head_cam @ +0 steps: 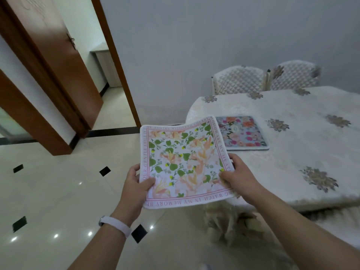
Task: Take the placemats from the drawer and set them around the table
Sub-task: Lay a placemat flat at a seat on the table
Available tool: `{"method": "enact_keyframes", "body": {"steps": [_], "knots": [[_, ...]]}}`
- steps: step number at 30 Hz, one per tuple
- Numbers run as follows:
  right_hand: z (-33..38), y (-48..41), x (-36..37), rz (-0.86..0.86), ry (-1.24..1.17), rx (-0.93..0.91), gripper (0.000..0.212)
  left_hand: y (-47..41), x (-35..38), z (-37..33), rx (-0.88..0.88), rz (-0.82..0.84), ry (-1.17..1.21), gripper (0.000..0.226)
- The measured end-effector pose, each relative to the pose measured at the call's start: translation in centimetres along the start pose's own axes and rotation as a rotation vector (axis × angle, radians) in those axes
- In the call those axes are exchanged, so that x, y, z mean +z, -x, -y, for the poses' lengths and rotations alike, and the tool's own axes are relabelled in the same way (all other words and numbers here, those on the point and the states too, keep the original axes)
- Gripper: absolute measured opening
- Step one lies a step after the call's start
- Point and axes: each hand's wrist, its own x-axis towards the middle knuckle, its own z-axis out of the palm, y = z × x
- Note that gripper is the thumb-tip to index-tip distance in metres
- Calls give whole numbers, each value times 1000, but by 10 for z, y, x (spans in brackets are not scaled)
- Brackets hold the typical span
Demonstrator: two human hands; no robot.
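I hold a white placemat (183, 162) with green leaves, peach flowers and a pink lettered border flat in the air, just off the table's near-left corner. My left hand (136, 184) grips its left edge, thumb on top. My right hand (237, 176) grips its right edge. A second placemat (243, 133), blue-grey with pink and orange flowers, lies flat on the table (303, 152) near its left end. The table wears a cream cloth with grey flower patches.
Two chairs (239, 79) with quilted cream covers stand at the table's far side against the wall. A chair seat (233, 225) sits below the near edge. A brown door (64, 63) stands ajar at the left. Glossy tiled floor (58, 191) spreads to the left.
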Motion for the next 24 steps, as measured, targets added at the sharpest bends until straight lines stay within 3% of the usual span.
{"method": "enact_keyframes", "body": {"steps": [5, 14, 24], "knots": [[16, -56, -19, -22, -34, 33, 56, -66, 34, -6, -28, 47, 1, 42], [4, -121, -46, -210, 0, 122, 55, -175, 91, -8, -46, 206, -92, 43], [-10, -210, -9, -541, -67, 259, 52, -349, 141, -20, -45, 507, -272, 40]]}}
